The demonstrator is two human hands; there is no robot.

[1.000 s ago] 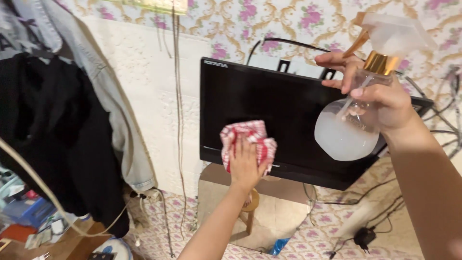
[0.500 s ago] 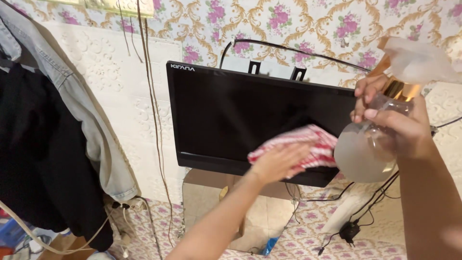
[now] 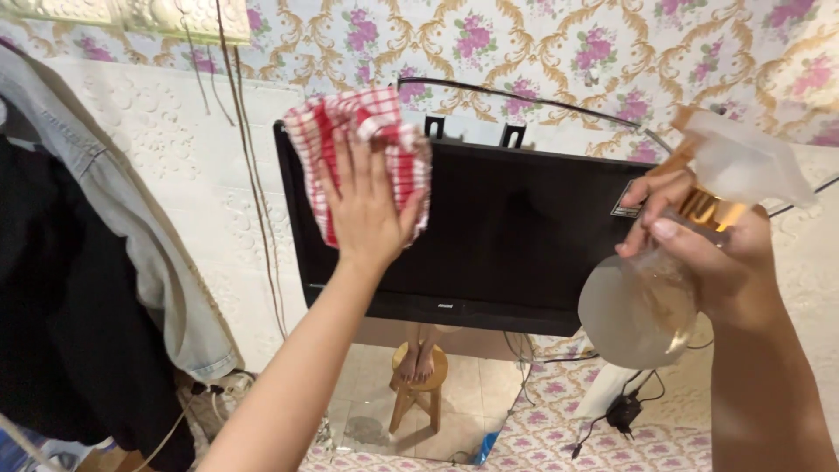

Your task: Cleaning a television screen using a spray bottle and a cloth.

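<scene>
Pressing checked cloth [image 3: 371, 144] at screen [image 3: 516, 236] top-left edge, left hand [image 3: 367, 210] flat; right hand [image 3: 712, 253] gripping spray bottle [image 3: 647, 301].

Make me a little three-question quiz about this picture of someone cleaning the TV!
1. True or false: the left hand presses a red-and-white checked cloth against the upper left part of the black screen.
2. What does the right hand hold? A) a sponge B) a clear spray bottle with a gold collar C) a brush
3. Fill in: in the mirror under the screen you see a small wooden ____.

Key: 1 true; 2 B; 3 stool.
</scene>
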